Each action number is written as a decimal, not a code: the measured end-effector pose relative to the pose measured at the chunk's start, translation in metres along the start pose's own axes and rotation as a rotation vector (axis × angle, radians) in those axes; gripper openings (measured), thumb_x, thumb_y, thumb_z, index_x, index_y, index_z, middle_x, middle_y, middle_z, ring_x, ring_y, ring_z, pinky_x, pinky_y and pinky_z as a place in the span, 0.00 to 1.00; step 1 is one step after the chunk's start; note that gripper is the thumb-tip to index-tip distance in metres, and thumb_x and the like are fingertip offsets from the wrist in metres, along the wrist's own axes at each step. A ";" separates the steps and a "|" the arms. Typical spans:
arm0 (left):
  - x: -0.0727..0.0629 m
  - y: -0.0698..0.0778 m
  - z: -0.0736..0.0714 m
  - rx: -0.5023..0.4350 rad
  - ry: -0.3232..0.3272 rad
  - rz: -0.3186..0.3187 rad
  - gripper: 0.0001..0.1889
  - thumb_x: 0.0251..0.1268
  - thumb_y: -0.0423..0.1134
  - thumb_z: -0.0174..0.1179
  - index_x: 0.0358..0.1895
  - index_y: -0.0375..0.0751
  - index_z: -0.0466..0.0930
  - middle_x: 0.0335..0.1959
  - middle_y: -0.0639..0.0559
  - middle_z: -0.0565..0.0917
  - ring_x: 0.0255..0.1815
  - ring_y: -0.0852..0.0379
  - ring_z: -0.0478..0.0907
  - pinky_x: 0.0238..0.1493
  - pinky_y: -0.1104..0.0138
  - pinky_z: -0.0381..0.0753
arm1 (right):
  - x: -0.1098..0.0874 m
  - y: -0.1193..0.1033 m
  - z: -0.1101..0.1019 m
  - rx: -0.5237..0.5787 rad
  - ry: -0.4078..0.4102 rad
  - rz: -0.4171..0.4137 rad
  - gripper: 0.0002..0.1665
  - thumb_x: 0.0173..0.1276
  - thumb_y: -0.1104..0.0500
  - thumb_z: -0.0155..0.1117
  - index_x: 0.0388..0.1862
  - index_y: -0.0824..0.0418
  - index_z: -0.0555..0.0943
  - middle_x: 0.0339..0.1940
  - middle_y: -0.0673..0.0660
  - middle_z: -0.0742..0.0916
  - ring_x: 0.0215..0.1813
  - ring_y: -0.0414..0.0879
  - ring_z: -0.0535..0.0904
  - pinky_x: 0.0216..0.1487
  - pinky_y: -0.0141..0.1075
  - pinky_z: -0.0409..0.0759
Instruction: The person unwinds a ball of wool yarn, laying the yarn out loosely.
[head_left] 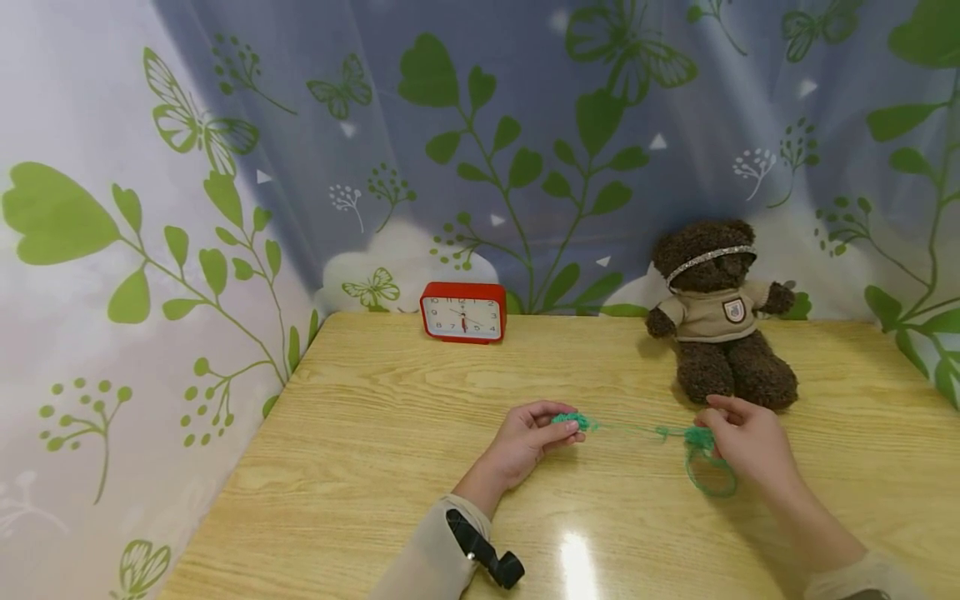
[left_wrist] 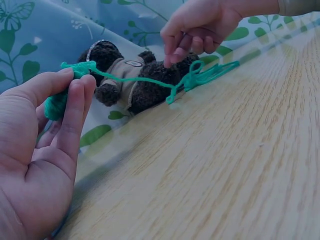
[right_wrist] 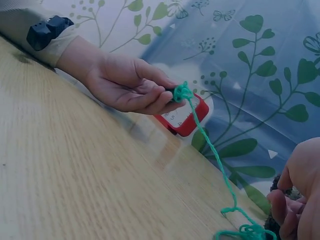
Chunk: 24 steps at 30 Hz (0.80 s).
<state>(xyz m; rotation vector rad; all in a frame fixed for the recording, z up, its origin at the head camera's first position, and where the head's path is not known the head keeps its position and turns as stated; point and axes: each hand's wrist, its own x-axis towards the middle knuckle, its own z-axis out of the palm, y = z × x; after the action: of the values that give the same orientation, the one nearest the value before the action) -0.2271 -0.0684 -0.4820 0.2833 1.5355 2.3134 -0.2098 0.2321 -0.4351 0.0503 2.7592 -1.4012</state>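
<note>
My left hand [head_left: 525,440] pinches a small wad of green yarn [head_left: 572,422] between thumb and fingers, above the table. From the wad a yarn strand [left_wrist: 132,79] runs across to a loose looped bundle [left_wrist: 200,77] of the same yarn on the right. My right hand [head_left: 750,437] hovers over that bundle, its fingers loosely curled. In the left wrist view a gap shows between the right fingertips [left_wrist: 169,62] and the bundle, and nothing shows in their hold. The right wrist view has the right hand [right_wrist: 300,190] at the edge, partly cut off.
A red alarm clock [head_left: 463,313] stands at the back of the wooden table [head_left: 360,433]. Behind my right hand sits a dark brown teddy bear [head_left: 716,317] in a beige shirt. A leaf-patterned curtain [head_left: 375,167] hangs along the back and left edges.
</note>
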 end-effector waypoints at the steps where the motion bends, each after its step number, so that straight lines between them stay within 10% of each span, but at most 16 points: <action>1: 0.000 0.000 0.000 0.001 0.000 -0.001 0.16 0.69 0.23 0.57 0.58 0.20 0.73 0.36 0.53 0.86 0.36 0.63 0.87 0.44 0.76 0.87 | 0.000 -0.001 0.002 0.014 -0.004 -0.011 0.32 0.80 0.50 0.44 0.72 0.72 0.67 0.51 0.68 0.87 0.22 0.47 0.79 0.16 0.37 0.71; 4: 0.000 0.001 0.000 0.007 0.001 -0.006 0.15 0.69 0.23 0.57 0.57 0.21 0.75 0.36 0.53 0.86 0.36 0.62 0.87 0.44 0.76 0.87 | -0.001 -0.005 0.006 0.075 -0.044 -0.048 0.32 0.81 0.50 0.45 0.75 0.69 0.63 0.54 0.69 0.86 0.22 0.47 0.79 0.18 0.37 0.74; 11: 0.000 0.001 0.000 0.034 -0.052 -0.035 0.17 0.69 0.24 0.58 0.59 0.20 0.73 0.38 0.53 0.86 0.38 0.61 0.88 0.46 0.74 0.87 | -0.003 -0.004 0.028 0.321 -0.265 -0.313 0.31 0.82 0.57 0.48 0.78 0.65 0.58 0.45 0.36 0.88 0.18 0.43 0.74 0.16 0.40 0.76; 18: -0.004 0.000 -0.001 0.059 -0.184 -0.093 0.17 0.70 0.23 0.56 0.59 0.18 0.71 0.37 0.53 0.87 0.40 0.61 0.87 0.51 0.69 0.87 | -0.012 -0.008 0.047 0.409 -0.579 -0.380 0.36 0.83 0.59 0.43 0.83 0.55 0.45 0.65 0.68 0.79 0.17 0.43 0.76 0.11 0.39 0.74; 24: -0.005 -0.001 -0.002 0.078 -0.203 -0.086 0.16 0.70 0.24 0.56 0.58 0.19 0.72 0.37 0.54 0.86 0.40 0.61 0.86 0.50 0.70 0.87 | -0.018 -0.012 0.057 0.309 -0.583 -0.299 0.31 0.82 0.53 0.48 0.77 0.64 0.60 0.61 0.77 0.78 0.19 0.42 0.78 0.16 0.36 0.77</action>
<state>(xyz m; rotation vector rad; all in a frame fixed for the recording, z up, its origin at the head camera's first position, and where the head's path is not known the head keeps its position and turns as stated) -0.2228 -0.0717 -0.4832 0.4483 1.5078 2.0919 -0.1904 0.1791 -0.4581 -0.6698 2.1182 -1.5753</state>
